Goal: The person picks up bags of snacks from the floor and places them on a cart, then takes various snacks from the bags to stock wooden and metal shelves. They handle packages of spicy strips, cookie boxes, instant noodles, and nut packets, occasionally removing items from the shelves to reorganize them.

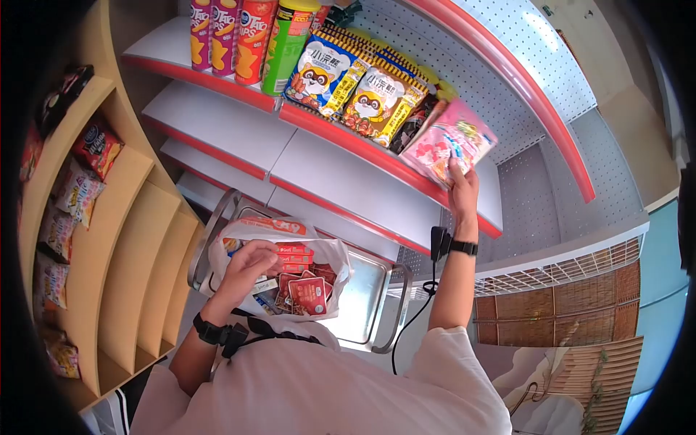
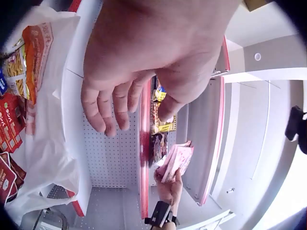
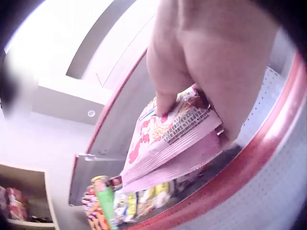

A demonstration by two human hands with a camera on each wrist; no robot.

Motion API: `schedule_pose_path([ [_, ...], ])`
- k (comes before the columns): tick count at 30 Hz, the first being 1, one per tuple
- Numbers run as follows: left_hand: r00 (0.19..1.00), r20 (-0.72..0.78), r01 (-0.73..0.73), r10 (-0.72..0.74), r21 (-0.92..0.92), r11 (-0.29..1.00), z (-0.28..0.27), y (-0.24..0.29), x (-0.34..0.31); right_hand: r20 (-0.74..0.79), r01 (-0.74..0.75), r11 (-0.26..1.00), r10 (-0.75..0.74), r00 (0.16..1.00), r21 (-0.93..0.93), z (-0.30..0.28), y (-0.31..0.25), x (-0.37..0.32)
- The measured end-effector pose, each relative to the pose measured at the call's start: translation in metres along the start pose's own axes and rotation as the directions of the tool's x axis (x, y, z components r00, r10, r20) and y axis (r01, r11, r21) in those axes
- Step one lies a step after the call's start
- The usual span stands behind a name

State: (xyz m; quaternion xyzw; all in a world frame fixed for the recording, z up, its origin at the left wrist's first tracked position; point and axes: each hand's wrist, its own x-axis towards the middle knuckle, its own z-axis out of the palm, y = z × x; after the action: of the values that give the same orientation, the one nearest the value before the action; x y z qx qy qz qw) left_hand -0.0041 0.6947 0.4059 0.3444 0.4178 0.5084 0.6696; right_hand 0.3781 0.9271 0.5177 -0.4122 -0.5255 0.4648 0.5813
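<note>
Pink snack packets are pinched in the right hand, over the right end of the upper shelf. In the right wrist view, the thumb lies on the front of the pink packets, which overlap. Beside them stand blue and brown bear-print snack bags. The left hand hovers over a white plastic bag with relaxed fingers and nothing held. Inside that bag lie red boxes and red packets. The left wrist view shows the left hand with its fingers hanging loosely apart.
Tube-shaped chip cans line the upper shelf's left part. A metal cart carries the plastic bag below the shelves. Wooden shelves with snack bags stand at left. A white wire basket is at right; a black cable hangs by the right wrist.
</note>
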Motion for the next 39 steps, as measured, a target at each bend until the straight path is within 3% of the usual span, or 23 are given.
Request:
schedule_pose_path([
  [5,0.998,-0.067,-0.020,0.021,0.017,1.000,-0.005,0.002,-0.001,0.072,-0.035,0.972,0.053,0.996,-0.233,-0.011,0.013,0.033],
  [8,0.995,-0.095,-0.022,0.024,0.027,0.999,-0.013,-0.003,-0.003,0.066,-0.062,0.998,0.060,0.996,0.032,-0.006,0.019,0.034],
  [15,0.995,-0.102,-0.015,0.016,0.011,1.000,-0.016,-0.006,-0.003,0.061,-0.111,0.994,0.111,0.992,-0.013,0.002,0.006,0.038],
  [20,0.995,-0.097,-0.021,0.021,-0.002,1.000,-0.021,-0.008,-0.003,-0.095,-0.121,0.978,0.106,0.990,-0.168,-0.031,0.025,0.055],
  [23,0.993,-0.116,-0.024,0.025,0.008,1.000,-0.022,-0.007,-0.005,-0.160,-0.030,0.998,0.020,0.987,-0.058,-0.010,0.019,0.044],
  [29,0.991,-0.130,-0.033,0.033,0.005,0.999,-0.026,-0.006,-0.010,-0.119,0.030,0.994,-0.042,0.992,-0.101,-0.022,0.018,0.037],
  [33,0.986,-0.165,-0.034,0.036,0.018,0.999,-0.030,-0.003,-0.015,-0.073,0.075,0.997,-0.073,0.995,0.029,-0.035,0.025,0.027],
  [39,0.982,-0.185,-0.027,0.029,0.015,1.000,-0.038,-0.006,-0.015,-0.051,-0.006,1.000,0.007,0.999,0.028,-0.031,0.012,0.022],
])
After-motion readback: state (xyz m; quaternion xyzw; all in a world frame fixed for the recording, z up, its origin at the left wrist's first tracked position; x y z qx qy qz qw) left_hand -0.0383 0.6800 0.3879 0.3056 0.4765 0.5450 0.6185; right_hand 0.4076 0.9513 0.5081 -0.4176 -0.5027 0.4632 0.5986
